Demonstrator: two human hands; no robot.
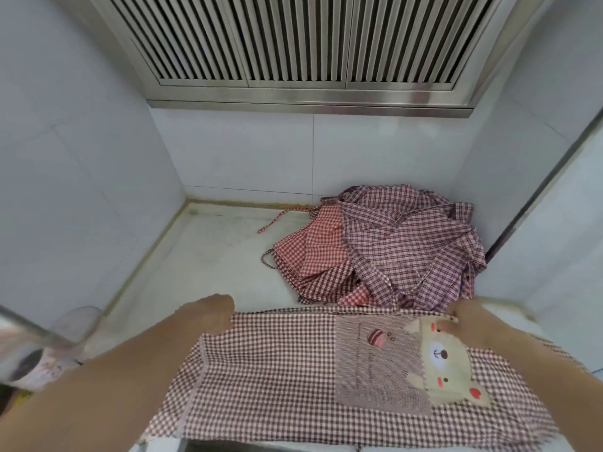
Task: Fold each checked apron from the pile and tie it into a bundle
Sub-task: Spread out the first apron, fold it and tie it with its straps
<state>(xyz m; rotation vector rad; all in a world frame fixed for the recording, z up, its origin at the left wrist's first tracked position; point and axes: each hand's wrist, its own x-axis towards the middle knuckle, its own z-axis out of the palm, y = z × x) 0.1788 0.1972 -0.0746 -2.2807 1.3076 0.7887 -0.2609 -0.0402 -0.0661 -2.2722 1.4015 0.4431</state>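
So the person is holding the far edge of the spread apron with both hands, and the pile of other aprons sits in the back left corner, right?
Not quite. The head view shows the pile of aprons in the back right corner, not the left. The rest holds: the left hand and right hand both hold the far edge of the spread checked apron.

This place looks like a commercial kitchen. At 12 o'clock a wide stainless steel hood [303,44] with slatted filters hangs over a pale counter [208,256], and plain white walls [81,158] enclose it.
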